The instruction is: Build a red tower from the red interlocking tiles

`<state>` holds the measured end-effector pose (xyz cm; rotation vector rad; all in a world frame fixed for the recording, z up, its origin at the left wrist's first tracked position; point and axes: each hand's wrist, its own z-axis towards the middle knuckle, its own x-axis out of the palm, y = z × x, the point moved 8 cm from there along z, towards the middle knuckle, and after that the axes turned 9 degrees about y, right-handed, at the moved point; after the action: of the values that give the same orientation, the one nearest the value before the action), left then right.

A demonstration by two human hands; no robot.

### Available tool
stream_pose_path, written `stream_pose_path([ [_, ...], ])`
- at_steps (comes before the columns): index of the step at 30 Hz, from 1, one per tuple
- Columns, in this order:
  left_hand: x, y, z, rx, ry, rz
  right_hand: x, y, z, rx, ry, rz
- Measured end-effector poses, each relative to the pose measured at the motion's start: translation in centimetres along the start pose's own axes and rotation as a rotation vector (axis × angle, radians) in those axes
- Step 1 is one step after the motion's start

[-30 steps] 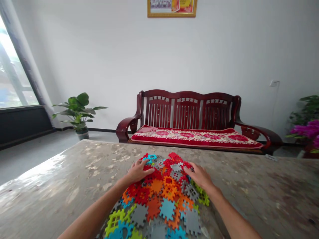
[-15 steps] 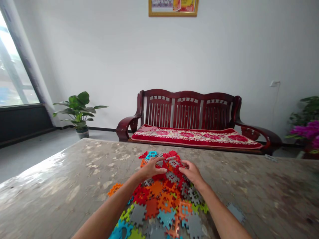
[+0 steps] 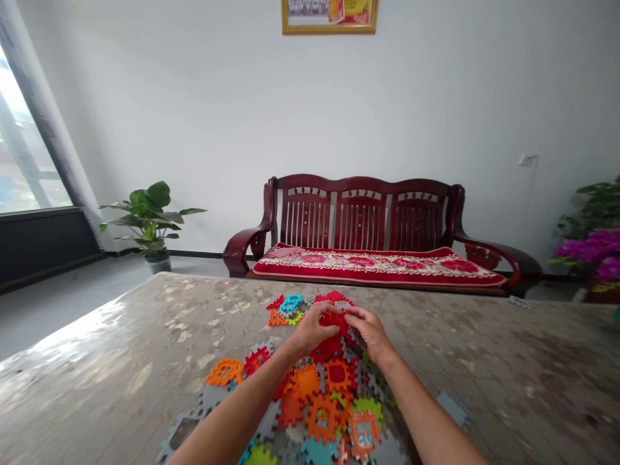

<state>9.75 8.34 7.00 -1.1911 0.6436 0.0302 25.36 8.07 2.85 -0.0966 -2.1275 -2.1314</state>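
Note:
A heap of toothed plastic building tiles in red, orange, grey, blue and green covers the near middle of the table, among them an orange tile [image 3: 305, 382] and an orange window tile [image 3: 363, 433]. At the far part of the heap, my left hand [image 3: 314, 330] curls its thumb and fingers around a red tile [image 3: 333, 319]. From the other side, my right hand [image 3: 371, 330] pinches at the same red tile with its fingertips. My fingers partly cover the tile, and its outline blends into other red tiles behind and below it.
A patterned table cover [image 3: 135, 361] spreads to both sides. Left of the heap lies an orange window tile [image 3: 225, 372]; a grey tile [image 3: 453, 408] lies to the right. Beyond the table stand a dark red wooden bench [image 3: 361, 216] and a potted plant [image 3: 157, 219].
My hands have come closer together over the far tiles, the left one moving right. Fingers that were spread apart now close in on a red tile. The view has shifted slightly.

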Motion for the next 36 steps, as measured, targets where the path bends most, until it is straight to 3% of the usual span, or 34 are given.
stream_pose_path([
  [6, -1.2, -2.5, -0.1, 0.099, 0.031, 0.02, -1.9, 3.1, -1.2, -0.076, -0.059, 0.072],
  [9, -2.3, -1.8, -1.1, 0.068, 0.066, 0.076, -3.5, 4.3, -1.8, -0.139, -0.104, -0.022],
  [13, -4.1, -0.2, -3.9, 0.027, 0.114, 0.258, -4.0, 5.2, -3.3, -0.251, -0.035, -0.314],
  [17, -4.4, -0.3, -8.3, 0.076, 0.262, 0.46, -2.0, 4.4, -6.0, -0.312, 0.163, -0.697],
  [21, -2.4, -0.8, -13.4, 0.039, 0.535, 0.593, 1.4, 2.5, -9.3, -0.271, 0.46, -1.048],
  [24, -0.5, -1.3, -16.1, 0.011, 0.673, 0.637, 3.2, 1.5, -10.8, -0.191, 0.603, -1.16],
  [30, 0.4, -1.6, -16.4, 0.041, 0.603, 0.695, 4.8, 0.4, -10.6, -0.019, 0.712, -1.256],
  [36, 0.4, -2.1, -15.9, 0.206, 0.486, 0.716, 4.8, 1.6, -9.4, -0.161, 0.634, -1.28],
])
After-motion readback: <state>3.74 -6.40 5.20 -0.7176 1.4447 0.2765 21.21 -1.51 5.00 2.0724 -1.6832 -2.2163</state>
